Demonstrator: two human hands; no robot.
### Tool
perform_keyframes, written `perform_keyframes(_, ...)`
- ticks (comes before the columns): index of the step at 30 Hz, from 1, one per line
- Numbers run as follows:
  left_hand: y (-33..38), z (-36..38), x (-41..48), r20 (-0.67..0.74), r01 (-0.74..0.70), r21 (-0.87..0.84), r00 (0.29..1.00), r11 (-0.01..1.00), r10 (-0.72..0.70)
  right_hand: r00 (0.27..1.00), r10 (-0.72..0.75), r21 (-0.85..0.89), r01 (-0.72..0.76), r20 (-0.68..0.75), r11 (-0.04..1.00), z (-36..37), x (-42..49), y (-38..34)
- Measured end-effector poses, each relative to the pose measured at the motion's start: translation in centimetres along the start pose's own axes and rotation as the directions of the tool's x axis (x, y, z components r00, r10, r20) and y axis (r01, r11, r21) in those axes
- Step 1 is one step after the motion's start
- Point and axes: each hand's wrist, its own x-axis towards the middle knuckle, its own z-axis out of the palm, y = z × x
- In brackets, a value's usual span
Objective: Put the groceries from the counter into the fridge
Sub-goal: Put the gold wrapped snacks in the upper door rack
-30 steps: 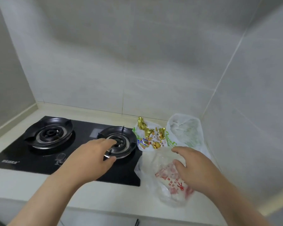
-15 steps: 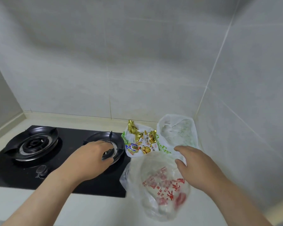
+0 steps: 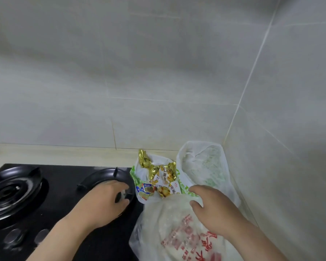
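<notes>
Three plastic bags of groceries lie on the counter right of the stove. Nearest is a clear bag with red print (image 3: 179, 234). Behind it an open white bag (image 3: 139, 193) shows gold-wrapped snack packets (image 3: 159, 178). A white bag with green print (image 3: 203, 162) leans in the corner. My right hand (image 3: 213, 210) rests on top of the red-print bag, fingers bent loosely, its fingertips near the snack bag's edge. My left hand (image 3: 102, 201) hovers over the right burner (image 3: 105, 178), fingers loosely curled and holding nothing. No fridge is in view.
A black two-burner gas stove (image 3: 51, 187) fills the left of the cream counter (image 3: 64, 153), with a second burner (image 3: 9, 191) at far left and knobs (image 3: 13, 236) near the front. Tiled walls (image 3: 280, 147) close in behind and at the right.
The view has shifted right and closer to the bags. Both hands have edged forward; my right hand now sits at the top of the red-print bag near the snack bag.
</notes>
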Motion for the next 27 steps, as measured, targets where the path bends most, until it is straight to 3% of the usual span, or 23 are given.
perform_keyframes(7,-4.3,1.8,8.1,0.066,0.067,-0.106,0.996,0.992,-0.06,0.996,0.042,-0.01,-0.041,0.077,0.999,2.3,8.4,-0.2)
perform_keyframes(14,-6.6,3.0,15.2,0.144,0.015,-0.162,0.99,0.987,0.008,0.989,0.08,-0.005,-0.08,0.127,0.997,5.6,15.0,0.0)
perform_keyframes(20,-8.3,5.8,21.1,0.233,0.057,-0.21,0.972,0.976,-0.007,0.985,0.08,0.043,-0.088,0.153,0.995,7.4,18.6,0.7)
perform_keyframes(27,-9.0,9.1,27.3,0.226,0.122,-0.302,0.973,0.946,-0.053,0.984,0.051,0.072,-0.064,0.17,0.995,8.4,24.0,1.8)
